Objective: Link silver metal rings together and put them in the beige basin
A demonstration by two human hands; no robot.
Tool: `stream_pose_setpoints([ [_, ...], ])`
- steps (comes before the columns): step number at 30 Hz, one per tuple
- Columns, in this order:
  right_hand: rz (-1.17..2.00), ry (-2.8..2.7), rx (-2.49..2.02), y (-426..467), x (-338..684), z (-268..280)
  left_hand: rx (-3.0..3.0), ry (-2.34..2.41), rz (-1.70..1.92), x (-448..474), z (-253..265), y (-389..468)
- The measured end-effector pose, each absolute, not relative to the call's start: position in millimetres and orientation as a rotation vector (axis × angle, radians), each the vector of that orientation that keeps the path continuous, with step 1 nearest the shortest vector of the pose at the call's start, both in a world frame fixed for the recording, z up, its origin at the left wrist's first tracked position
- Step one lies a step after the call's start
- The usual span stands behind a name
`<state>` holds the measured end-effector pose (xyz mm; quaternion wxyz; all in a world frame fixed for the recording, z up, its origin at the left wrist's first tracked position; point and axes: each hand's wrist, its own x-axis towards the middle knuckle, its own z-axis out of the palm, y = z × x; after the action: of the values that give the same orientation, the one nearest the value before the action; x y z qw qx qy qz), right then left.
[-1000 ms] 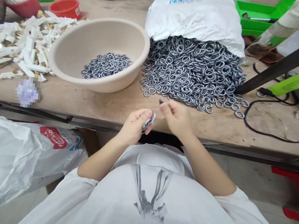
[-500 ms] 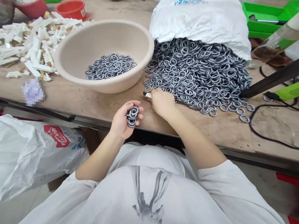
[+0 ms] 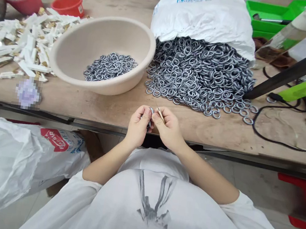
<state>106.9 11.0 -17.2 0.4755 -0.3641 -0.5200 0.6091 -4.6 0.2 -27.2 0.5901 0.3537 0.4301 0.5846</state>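
My left hand (image 3: 139, 125) is closed around grey rings (image 3: 150, 118), with one ring held up between thumb and forefinger. Close beside it, my right hand (image 3: 168, 127) pinches a thin, pale, stick-like tool (image 3: 161, 114) whose tip points up and left. The fingertips of both hands meet, or nearly so, at the table's front edge. Behind them lies a large heap of grey rings (image 3: 201, 75), spilling from a white sack (image 3: 203, 19). To the left stands a beige basin (image 3: 74, 46) with a smaller pile of rings (image 3: 110, 67) inside.
White plastic pieces (image 3: 29, 44) are heaped on the left of the wooden table (image 3: 108, 108), near a red bowl (image 3: 67, 6). At right are a black post (image 3: 293, 69) and a black cable (image 3: 274, 141). An open white bag (image 3: 20, 168) stands below the table.
My right hand has come back from the ring heap toward me, up to my left hand. The left hand has turned and closed over its rings, lifting one in its fingertips.
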Motion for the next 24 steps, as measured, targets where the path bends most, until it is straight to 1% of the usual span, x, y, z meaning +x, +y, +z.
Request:
stream_pose_setpoints([
  [2, 1.388, -1.318, -0.918, 14.1, 109.6, -17.1, 0.847, 0.985, 1.33, -9.1, -24.2, -0.6],
  [4, 1.213, -1.439, -0.958, 19.8, 117.8, -14.3, 0.84, 0.951, 1.29, -13.4, -19.0, -1.1],
  [9, 0.724, -1.952, -0.958, 20.2, 140.2, -2.2, 0.736, 0.876, 1.214, -15.1, -8.2, -1.7],
  [12, 0.571, -2.066, -0.926, 13.1, 143.3, 1.2, 0.706, 0.856, 1.2, -12.9, -5.7, -1.5],
  [15, 0.499, -2.096, -0.927, 10.7, 142.5, 0.9, 0.694, 0.873, 1.192, -10.9, -3.4, -2.0],
  [19, 0.494, -2.102, -0.93, 12.0, 142.5, -0.1, 0.697, 0.862, 1.168, -10.5, -1.9, -2.9],
  [24, 0.633, -2.091, -0.969, 10.8, 139.7, -2.8, 0.697, 0.831, 1.134, -15.6, -6.2, -0.8],
])
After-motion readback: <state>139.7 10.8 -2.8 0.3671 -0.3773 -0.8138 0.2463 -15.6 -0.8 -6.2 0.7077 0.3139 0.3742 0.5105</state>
